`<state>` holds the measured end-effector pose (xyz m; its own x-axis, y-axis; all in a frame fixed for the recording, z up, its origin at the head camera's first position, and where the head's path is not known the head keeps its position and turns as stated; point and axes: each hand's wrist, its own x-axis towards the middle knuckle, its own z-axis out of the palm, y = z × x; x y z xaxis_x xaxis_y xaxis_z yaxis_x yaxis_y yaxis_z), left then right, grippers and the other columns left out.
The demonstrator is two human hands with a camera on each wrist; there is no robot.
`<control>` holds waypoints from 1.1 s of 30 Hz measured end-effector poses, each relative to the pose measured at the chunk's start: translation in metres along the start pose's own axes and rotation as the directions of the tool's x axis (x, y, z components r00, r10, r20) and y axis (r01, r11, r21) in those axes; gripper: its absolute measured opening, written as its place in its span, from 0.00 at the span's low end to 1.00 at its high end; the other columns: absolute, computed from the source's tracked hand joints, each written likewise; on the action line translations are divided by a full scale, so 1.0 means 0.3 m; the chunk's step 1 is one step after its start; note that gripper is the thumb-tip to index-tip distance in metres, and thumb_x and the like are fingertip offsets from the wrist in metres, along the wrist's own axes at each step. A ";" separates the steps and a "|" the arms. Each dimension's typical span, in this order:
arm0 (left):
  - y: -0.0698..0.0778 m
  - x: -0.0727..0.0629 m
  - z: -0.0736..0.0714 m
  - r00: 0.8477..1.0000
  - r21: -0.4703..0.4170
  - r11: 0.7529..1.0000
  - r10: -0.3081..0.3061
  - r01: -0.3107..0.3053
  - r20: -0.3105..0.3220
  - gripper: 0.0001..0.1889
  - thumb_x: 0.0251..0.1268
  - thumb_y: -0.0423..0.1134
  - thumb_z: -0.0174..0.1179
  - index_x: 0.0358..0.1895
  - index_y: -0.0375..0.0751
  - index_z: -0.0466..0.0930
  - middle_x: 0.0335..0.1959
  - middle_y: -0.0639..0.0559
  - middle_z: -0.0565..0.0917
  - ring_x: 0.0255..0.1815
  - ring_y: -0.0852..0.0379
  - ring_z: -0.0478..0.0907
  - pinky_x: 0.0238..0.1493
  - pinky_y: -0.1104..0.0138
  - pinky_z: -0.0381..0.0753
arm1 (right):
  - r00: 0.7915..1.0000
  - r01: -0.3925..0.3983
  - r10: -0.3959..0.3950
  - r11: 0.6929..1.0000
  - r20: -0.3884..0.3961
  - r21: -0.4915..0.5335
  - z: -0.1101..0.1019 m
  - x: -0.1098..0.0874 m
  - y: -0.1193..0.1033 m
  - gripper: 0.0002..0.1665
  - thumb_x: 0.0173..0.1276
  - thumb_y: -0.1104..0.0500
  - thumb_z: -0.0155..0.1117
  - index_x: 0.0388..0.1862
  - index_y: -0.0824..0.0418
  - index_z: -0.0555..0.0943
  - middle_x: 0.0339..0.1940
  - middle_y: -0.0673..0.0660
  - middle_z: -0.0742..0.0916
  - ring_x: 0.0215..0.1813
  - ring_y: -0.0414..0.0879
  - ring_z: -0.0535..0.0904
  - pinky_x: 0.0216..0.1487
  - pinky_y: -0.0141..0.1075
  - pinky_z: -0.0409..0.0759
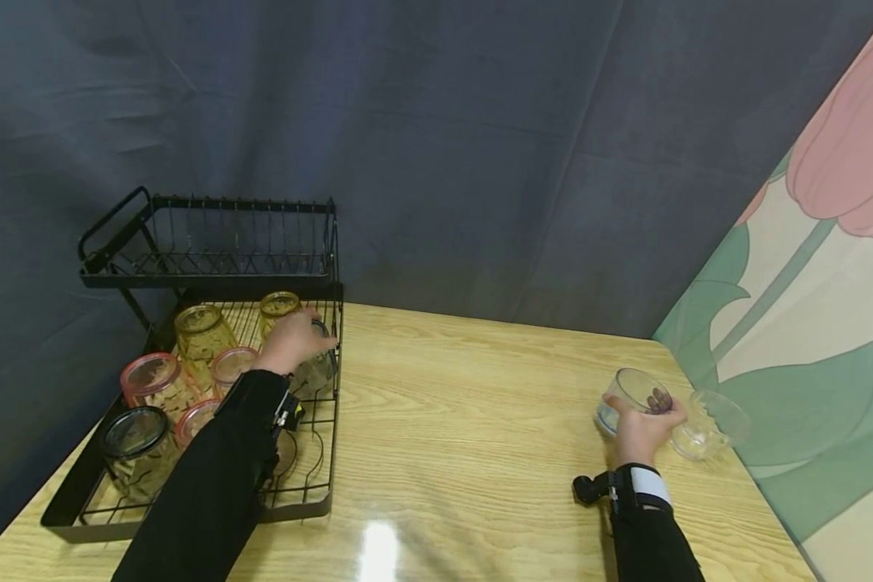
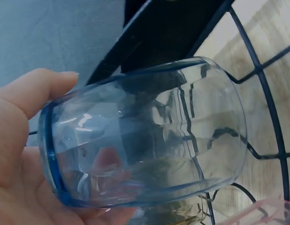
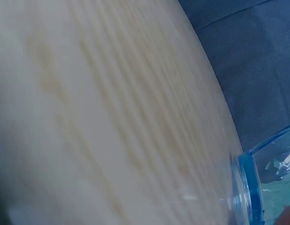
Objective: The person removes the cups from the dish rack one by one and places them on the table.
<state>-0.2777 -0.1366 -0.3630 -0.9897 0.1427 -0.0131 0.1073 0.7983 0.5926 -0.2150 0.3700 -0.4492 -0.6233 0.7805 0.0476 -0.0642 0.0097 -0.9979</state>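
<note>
My left hand (image 1: 294,339) grips a clear bluish glass (image 1: 316,373) by its thick base, with the thumb and fingers round it. That glass is upside down in the lower tier of the black dish rack (image 1: 313,508); in the left wrist view its open rim faces the rack wires. At the right of the table, my right hand (image 1: 640,428) holds another clear bluish glass (image 1: 618,390), thumb on one side and fingers on the other. Its blue base (image 3: 250,190) is at the table surface in the right wrist view. A clear glass dish (image 1: 709,424) stands just right of this hand.
Upside-down glasses fill the rack's left part: yellow ones (image 1: 205,339), pink ones (image 1: 158,384) and a dark-rimmed one (image 1: 138,453). The rack's upper tier (image 1: 211,279) overhangs the back. A dark curtain (image 1: 466,162) hangs behind the wooden table (image 1: 466,420); a flower-patterned panel (image 1: 829,323) borders its right edge.
</note>
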 end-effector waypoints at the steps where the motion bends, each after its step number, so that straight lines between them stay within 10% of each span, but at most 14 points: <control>1: -0.001 0.001 0.001 1.000 0.009 1.000 -0.002 0.002 0.002 0.32 0.69 0.44 0.60 0.69 0.27 0.63 0.50 0.30 0.80 0.38 0.40 0.79 0.39 0.53 0.77 | 1.000 0.005 -0.005 1.000 0.000 -0.006 0.002 -0.001 -0.001 0.52 0.50 0.67 0.78 0.65 0.52 0.53 0.64 0.51 0.65 0.65 0.45 0.57 0.59 0.27 0.63; 22: 0.005 -0.007 0.003 0.999 0.148 0.988 -0.032 0.032 -0.001 0.41 0.64 0.53 0.63 0.70 0.27 0.60 0.63 0.23 0.68 0.60 0.29 0.68 0.56 0.43 0.73 | 0.994 -0.051 0.072 0.972 0.083 -0.230 0.003 -0.009 -0.018 0.64 0.56 0.56 0.77 0.76 0.55 0.40 0.76 0.63 0.56 0.76 0.55 0.52 0.75 0.41 0.54; 33: -0.001 -0.009 0.025 1.000 0.254 0.967 -0.009 0.005 0.012 0.42 0.68 0.54 0.59 0.72 0.26 0.55 0.67 0.20 0.61 0.65 0.26 0.62 0.57 0.40 0.72 | 0.995 -0.038 0.055 0.981 0.087 -0.191 -0.012 -0.029 -0.033 0.68 0.57 0.49 0.75 0.77 0.59 0.34 0.79 0.64 0.45 0.79 0.50 0.40 0.77 0.34 0.41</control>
<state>-0.2744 -0.1329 -0.3692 -0.9893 0.1429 -0.0282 0.1226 0.9213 0.3689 -0.2062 0.3653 -0.4400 -0.6914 0.7225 -0.0040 0.1093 0.0990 -0.9891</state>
